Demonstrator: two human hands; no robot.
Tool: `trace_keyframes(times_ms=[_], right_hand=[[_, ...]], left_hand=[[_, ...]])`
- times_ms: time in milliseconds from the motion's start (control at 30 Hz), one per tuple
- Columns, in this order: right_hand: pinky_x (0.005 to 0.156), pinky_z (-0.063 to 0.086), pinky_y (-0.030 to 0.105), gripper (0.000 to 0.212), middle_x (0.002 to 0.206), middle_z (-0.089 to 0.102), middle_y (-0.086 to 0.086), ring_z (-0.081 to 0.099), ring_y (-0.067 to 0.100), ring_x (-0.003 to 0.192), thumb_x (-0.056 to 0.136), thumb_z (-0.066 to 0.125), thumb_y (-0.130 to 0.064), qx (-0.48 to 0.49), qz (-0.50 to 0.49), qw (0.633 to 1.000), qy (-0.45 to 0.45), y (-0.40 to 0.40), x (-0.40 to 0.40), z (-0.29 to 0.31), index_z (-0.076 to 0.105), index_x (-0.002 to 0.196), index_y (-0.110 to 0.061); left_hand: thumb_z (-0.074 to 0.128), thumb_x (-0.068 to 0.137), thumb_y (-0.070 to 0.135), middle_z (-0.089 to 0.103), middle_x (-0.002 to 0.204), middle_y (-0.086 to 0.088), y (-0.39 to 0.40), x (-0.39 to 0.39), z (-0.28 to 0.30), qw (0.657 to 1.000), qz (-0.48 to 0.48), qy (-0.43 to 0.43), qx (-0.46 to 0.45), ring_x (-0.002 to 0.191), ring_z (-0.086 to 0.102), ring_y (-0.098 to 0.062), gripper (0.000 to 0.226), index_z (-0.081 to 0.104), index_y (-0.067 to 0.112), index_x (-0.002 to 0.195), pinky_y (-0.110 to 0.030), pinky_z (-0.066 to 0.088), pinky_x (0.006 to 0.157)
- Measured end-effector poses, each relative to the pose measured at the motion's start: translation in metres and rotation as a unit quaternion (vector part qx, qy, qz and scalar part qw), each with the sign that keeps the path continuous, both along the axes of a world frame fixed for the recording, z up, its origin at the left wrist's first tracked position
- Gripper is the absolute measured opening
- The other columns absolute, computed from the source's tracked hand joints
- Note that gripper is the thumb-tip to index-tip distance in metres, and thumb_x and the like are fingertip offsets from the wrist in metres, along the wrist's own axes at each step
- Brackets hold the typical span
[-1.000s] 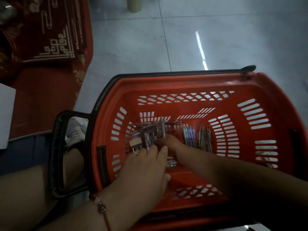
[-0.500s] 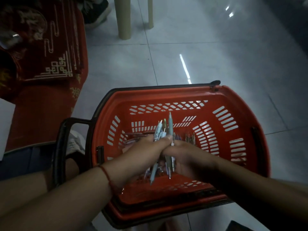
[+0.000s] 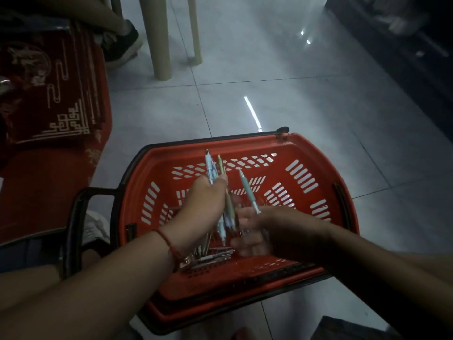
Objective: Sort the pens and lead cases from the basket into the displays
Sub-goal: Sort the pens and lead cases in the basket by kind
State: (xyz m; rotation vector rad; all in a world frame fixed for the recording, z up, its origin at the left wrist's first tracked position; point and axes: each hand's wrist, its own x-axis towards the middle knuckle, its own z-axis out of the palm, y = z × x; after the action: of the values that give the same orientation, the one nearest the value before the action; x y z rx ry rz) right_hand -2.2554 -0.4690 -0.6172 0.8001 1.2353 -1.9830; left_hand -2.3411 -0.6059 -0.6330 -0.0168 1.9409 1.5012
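One head-worn wide-angle camera looks steeply down and forward from above the person's forearms; it sits close over the red basket point(image 3: 247, 146), which fills the lower middle; grey floor tiles point(image 3: 306, 114) stretch beyond.

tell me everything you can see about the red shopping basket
The red basket looks like moulded plastic, with slotted vents in its walls and floor and a black rim band. A black handle lies folded out at its left. It sits on the grey tiled floor, in front of the person. More pens lie on its bottom. The left hand holds a bunch of pens above it, and the right hand holds one pen; neither hand clearly touches the basket.
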Motion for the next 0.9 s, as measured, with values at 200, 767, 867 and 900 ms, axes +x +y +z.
trace_keyframes(times_ms=[200,767,867,900], right_hand=[[0.050,0.048,0.020,0.065,0.130,0.059,0.017,0.060,0.013,0.070,0.095,0.057,-0.002,0.329,0.093,0.939,0.017,0.038,0.015,-0.018,0.031,0.153,-0.019],[0.041,0.033,0.015,0.034,0.078,0.062,0.006,0.042,0.004,0.046,0.101,0.051,-0.040,0.371,0.043,0.928,0.019,0.094,-0.008,-0.052,0.069,0.106,-0.012],[0.041,0.035,0.012,0.039,0.080,0.065,0.005,0.048,0.007,0.052,0.098,0.056,-0.040,0.432,0.077,0.899,0.005,0.096,-0.017,-0.084,0.070,0.100,-0.004],[0.044,0.039,0.013,0.039,0.083,0.068,0.007,0.054,0.009,0.057,0.098,0.057,-0.039,0.446,0.094,0.890,-0.003,0.095,-0.020,-0.098,0.070,0.097,-0.003]], left_hand=[[0.042,0.103,0.030,0.065,0.083,-0.007,-0.005,-0.006,-0.012,0.984,-0.101,0.092,-0.113,0.067,0.063,-0.020,0.018,0.050,0.016,0.111,-0.037,0.057,0.061],[0.047,0.091,0.007,0.052,0.097,0.007,-0.028,0.024,-0.047,0.786,-0.403,0.404,-0.239,0.086,0.053,-0.015,0.028,0.047,0.029,0.109,-0.034,0.047,0.073],[0.051,0.091,0.011,0.052,0.093,0.008,-0.027,0.025,-0.049,0.763,-0.426,0.421,-0.243,0.080,0.053,-0.016,0.025,0.047,0.030,0.107,-0.039,0.049,0.073],[0.051,0.092,0.012,0.053,0.096,0.006,-0.027,0.025,-0.049,0.752,-0.436,0.427,-0.247,0.083,0.053,-0.017,0.026,0.047,0.030,0.110,-0.039,0.049,0.075]])
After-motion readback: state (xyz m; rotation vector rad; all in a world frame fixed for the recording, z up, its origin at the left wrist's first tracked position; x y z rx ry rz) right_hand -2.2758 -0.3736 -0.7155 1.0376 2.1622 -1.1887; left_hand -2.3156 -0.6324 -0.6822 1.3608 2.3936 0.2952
